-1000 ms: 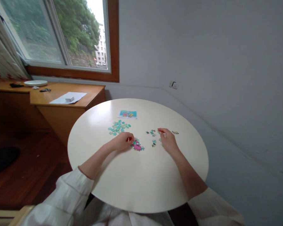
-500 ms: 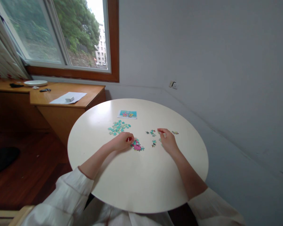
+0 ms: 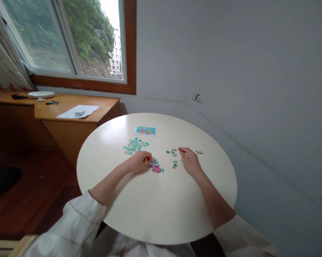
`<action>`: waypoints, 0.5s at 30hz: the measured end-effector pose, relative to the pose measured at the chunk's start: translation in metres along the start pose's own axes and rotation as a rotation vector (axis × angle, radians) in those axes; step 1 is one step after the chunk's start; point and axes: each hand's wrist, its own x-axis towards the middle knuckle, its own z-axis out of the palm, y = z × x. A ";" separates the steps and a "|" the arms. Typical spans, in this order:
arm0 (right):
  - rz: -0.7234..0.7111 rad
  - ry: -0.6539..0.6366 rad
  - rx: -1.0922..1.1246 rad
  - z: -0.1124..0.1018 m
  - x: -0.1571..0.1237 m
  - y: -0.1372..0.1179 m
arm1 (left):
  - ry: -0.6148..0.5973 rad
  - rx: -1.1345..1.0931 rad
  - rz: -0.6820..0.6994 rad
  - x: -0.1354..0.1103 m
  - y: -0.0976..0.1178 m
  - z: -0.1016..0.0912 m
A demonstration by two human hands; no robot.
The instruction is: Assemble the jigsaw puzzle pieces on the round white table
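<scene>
A partly joined jigsaw section [image 3: 156, 166], pink with teal edges, lies flat on the round cream table [image 3: 150, 207]. At its left edge is my left hand [image 3: 139, 161], fingers curled in toward the thumb; whatever they hold, if anything, is hidden. My right hand [image 3: 191, 161] is over the loose pieces on the right, thumb and fingertips closing on a small puzzle piece [image 3: 180, 152] that is mostly covered. Just left of it are a teal piece cluster [image 3: 174, 152] and a dark-marked piece [image 3: 167, 152]. Nearer me lies another small cluster [image 3: 175, 164].
A heap of teal puzzle pieces [image 3: 135, 146] lies beyond my left hand, with a picture card [image 3: 145, 131] behind it. Yellowish pieces [image 3: 199, 152] sit farther right. A wooden desk [image 3: 107, 107] with paper and a white plate [image 3: 41, 94] stands at the left, under the window.
My right hand has shifted very slightly left among the loose pieces. My left hand stays beside the pink section. The whole view has tilted a little.
</scene>
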 end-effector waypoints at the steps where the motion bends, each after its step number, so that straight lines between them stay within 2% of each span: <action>1: -0.007 -0.008 -0.012 -0.001 -0.001 -0.004 | 0.000 0.000 0.002 0.000 -0.002 0.000; 6: -0.193 -0.036 -0.153 -0.011 -0.004 -0.038 | 0.014 0.014 0.039 -0.001 -0.006 0.001; 9: -0.252 -0.074 -0.222 -0.018 0.007 -0.051 | 0.015 0.012 0.027 -0.002 -0.003 0.000; 12: -0.225 -0.143 -0.286 -0.017 0.025 -0.042 | 0.012 0.012 0.026 -0.002 -0.002 -0.001; 15: -0.103 -0.177 -0.378 -0.007 0.037 -0.019 | 0.006 0.009 0.022 -0.002 -0.003 -0.001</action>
